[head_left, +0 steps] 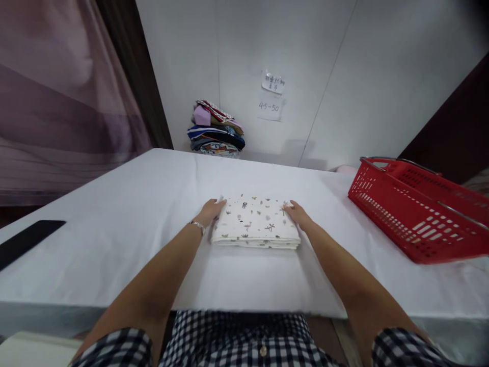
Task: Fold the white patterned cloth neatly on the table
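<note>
A folded white cloth printed with small flamingos, palms and leaves lies flat in several layers on the white-covered table. At its left side, my left hand grips the far corner, a bracelet round the wrist. My right hand grips the opposite side near the far right corner, with the thumb on the top layer. The other fingers of both hands are partly hidden beside and under the cloth's edges.
A red plastic basket stands at the right. Folded fabrics are piled at the back against the wall. A dark flat object lies at the left edge. Two paper notes hang on the wall, and a pinkish curtain hangs at left.
</note>
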### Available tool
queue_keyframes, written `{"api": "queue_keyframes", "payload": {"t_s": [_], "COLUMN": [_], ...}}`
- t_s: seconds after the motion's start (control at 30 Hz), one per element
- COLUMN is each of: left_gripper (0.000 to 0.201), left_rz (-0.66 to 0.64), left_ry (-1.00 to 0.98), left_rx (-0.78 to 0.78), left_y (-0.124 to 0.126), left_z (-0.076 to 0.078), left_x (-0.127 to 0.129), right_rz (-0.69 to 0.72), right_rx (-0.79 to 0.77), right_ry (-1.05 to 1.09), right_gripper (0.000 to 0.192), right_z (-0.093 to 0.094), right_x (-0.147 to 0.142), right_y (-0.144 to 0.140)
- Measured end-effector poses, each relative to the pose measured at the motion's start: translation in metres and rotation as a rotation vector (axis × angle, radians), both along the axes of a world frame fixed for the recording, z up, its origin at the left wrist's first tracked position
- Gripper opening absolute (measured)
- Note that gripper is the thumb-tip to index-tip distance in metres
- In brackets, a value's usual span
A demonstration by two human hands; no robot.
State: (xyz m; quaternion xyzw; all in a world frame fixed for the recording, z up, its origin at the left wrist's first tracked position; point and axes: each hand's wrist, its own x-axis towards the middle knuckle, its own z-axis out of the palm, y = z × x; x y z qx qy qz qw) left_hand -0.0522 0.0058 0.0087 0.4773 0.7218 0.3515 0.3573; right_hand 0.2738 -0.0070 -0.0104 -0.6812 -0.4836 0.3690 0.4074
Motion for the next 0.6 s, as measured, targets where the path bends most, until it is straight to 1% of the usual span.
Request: {"api": "queue_keyframes", "payload": {"t_s": [0.03,0.1,0.17,0.23,0.33,0.47,0.6], "left_gripper": [0.068,0.070,0.072,0.071,0.067,0.063,0.062], "left_rz": [-0.011,-0.072,-0.146,-0.194,-0.214,-0.200,-0.166], "left_ry": [0.007,0.064,0.177,0.277,0.294,0.265,0.381], "left_rx": [-0.009,-0.013,0.000,0.008,0.015,0.093,0.050], "left_y": [-0.003,-0.013,-0.023,-0.032,-0.040,-0.043,-0.045], "left_z": [-0.007,-0.017,-0.023,-0.025,-0.025,-0.024,-0.028], "left_x": [-0.001,-0.001,-0.001,0.000,-0.001,0.000,0.004], "right_rz": [0.004,0.031,0.058,0.072,0.081,0.100,0.090], "right_rx": [0.002,0.028,0.050,0.044,0.041,0.107,0.166], "right_ry": [-0.021,-0.092,-0.185,-0.257,-0.255,-0.200,-0.196], "right_gripper": [0.068,0.070,0.072,0.074,0.077,0.073,0.070], "right_z": [-0.009,-0.021,-0.029,-0.034,-0.041,-0.050,-0.053], "right_x": [-0.001,0.000,0.002,0.005,0.010,0.010,0.006], "right_y": [-0.004,-0.012,-0.020,-0.027,-0.035,-0.042,-0.046]}}
